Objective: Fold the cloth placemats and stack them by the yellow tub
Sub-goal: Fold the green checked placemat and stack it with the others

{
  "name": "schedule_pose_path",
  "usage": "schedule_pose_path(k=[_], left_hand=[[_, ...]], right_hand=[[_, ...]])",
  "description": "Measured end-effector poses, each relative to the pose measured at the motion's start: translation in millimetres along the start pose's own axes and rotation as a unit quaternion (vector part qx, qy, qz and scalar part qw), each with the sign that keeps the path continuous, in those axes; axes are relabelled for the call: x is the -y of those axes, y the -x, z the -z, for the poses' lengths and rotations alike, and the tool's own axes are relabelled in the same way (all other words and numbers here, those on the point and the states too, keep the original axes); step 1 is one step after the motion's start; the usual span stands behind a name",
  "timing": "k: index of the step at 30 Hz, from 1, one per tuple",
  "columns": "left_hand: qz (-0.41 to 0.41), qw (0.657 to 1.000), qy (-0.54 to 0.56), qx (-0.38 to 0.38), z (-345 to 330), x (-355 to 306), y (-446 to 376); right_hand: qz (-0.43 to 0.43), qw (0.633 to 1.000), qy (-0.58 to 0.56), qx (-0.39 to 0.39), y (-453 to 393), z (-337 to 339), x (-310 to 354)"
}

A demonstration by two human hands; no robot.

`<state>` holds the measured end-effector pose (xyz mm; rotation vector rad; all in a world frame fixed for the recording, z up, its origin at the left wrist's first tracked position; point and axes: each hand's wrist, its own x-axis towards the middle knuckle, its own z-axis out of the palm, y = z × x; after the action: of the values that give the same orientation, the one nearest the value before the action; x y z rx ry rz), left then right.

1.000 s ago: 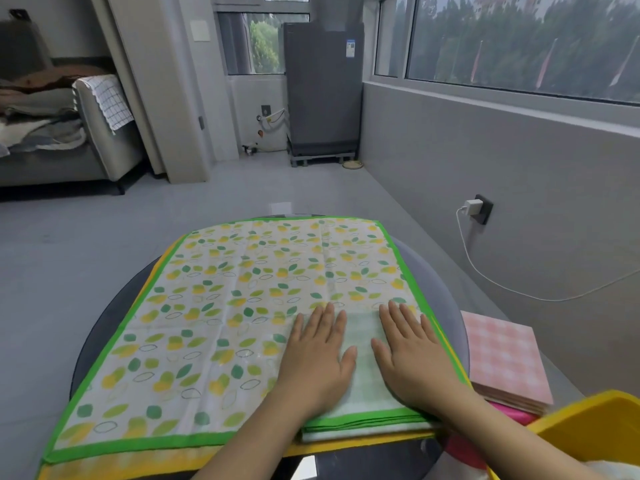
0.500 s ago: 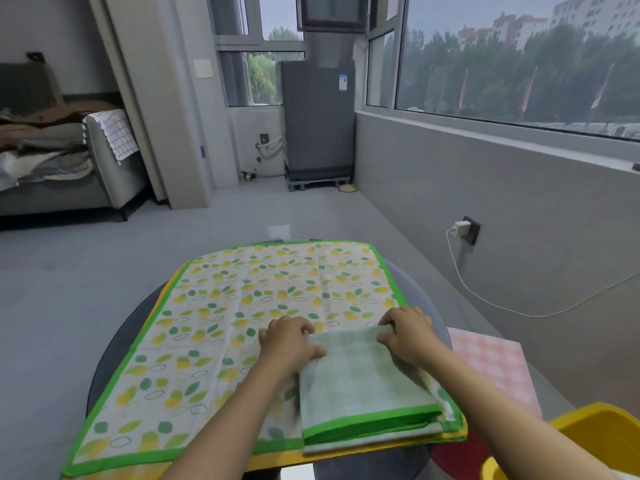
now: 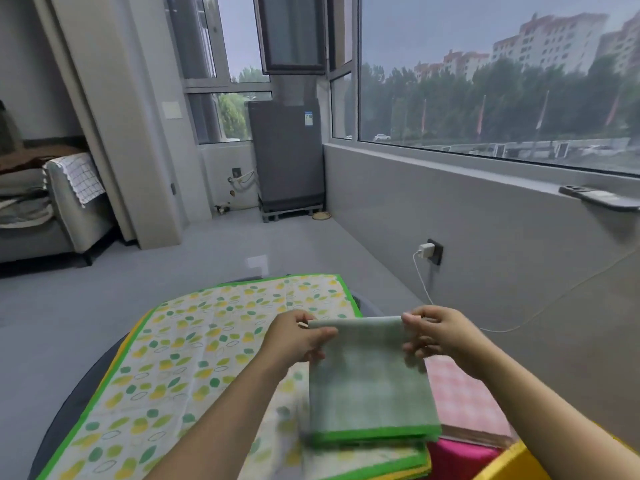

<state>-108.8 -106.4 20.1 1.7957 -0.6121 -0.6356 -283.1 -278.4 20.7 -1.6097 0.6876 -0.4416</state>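
Nearest, the yellow tub (image 3: 512,462) is showing at the lower right corner, with the pink stack (image 3: 464,400) lying just beside it. Above that, the left hand (image 3: 298,337) and right hand (image 3: 440,336) are each pinching a far corner of the folded green placemat (image 3: 367,382), lifting it, probably so it hangs flat for carrying to the stack. Beyond, the leaf placemat (image 3: 207,341) is lying spread on the table (image 3: 86,382), waiting for folding.

Folded placemat (image 3: 370,379) motion-blurred; check pattern soft, layer count at its green hem unclear. Tub (image 3: 516,462) cut by bottom edge, only a yellow rim corner shows. Pink stack (image 3: 464,400) partly behind placemat and right forearm. Table (image 3: 86,386) mostly covered by the leaf-print mat (image 3: 180,358). Both forearms cropped at frame bottom.
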Motion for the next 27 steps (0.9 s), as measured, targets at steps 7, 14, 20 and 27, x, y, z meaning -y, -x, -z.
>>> schedule_pose_path(k=[7,14,20,27], left_hand=[[-0.1,0.993,0.061,0.016,-79.3,-54.4,-13.7],[-0.098,0.992,0.073,0.035,-180.7,-42.8,-46.6],[-0.072,0.996,0.043,0.01,-253.7,-3.1,-74.2],[-0.055,0.997,0.02,-0.053,-314.1,55.8,-93.7]], right_hand=[[0.04,0.992,-0.058,-0.1,12.4,88.2,11.7],[0.04,0.983,0.04,-0.174,7.0,157.5,-26.3],[0.019,0.965,0.133,-0.225,-21.5,184.5,-87.7],[0.01,0.957,0.184,-0.226,-57.1,178.7,-162.0]])
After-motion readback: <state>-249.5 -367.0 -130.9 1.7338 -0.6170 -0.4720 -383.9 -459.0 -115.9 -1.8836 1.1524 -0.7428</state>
